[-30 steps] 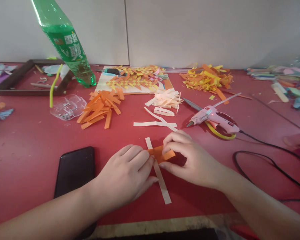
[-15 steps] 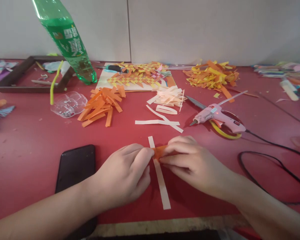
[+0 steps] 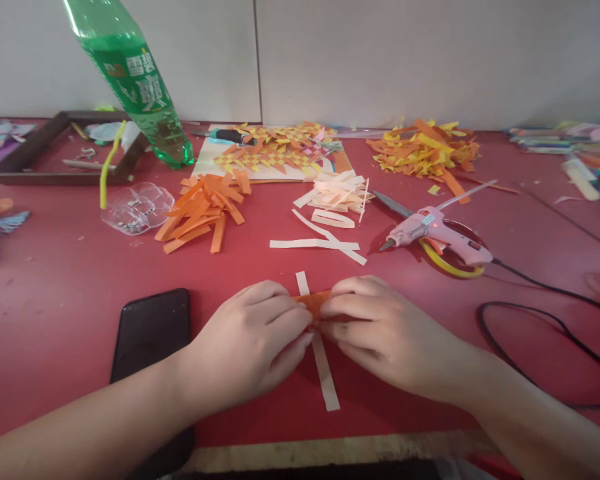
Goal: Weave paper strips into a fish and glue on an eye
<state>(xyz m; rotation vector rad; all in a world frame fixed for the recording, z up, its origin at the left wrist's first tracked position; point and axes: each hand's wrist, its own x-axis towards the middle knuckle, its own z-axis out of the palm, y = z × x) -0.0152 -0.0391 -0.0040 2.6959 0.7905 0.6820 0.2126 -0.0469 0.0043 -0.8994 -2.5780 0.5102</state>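
Both my hands meet over the near middle of the red table [image 3: 55, 280]. My left hand [image 3: 253, 343] and my right hand [image 3: 375, 333] each pinch an end of a short orange paper strip [image 3: 314, 301], fingers closed on it. The orange strip lies across a long cream paper strip [image 3: 324, 367] that runs away from me under my fingertips. Most of the orange strip is hidden by my fingers.
A black phone [image 3: 150, 333] lies left of my left arm. A pink glue gun [image 3: 437, 233] with its black cable [image 3: 540, 320] rests to the right. Orange strips [image 3: 203, 210], cream strips [image 3: 335, 193], woven paper [image 3: 273, 153] and a green bottle [image 3: 135, 80] stand farther back.
My hands have drawn closer together over the orange strip, so less of it shows. The cream strip has shifted only slightly.
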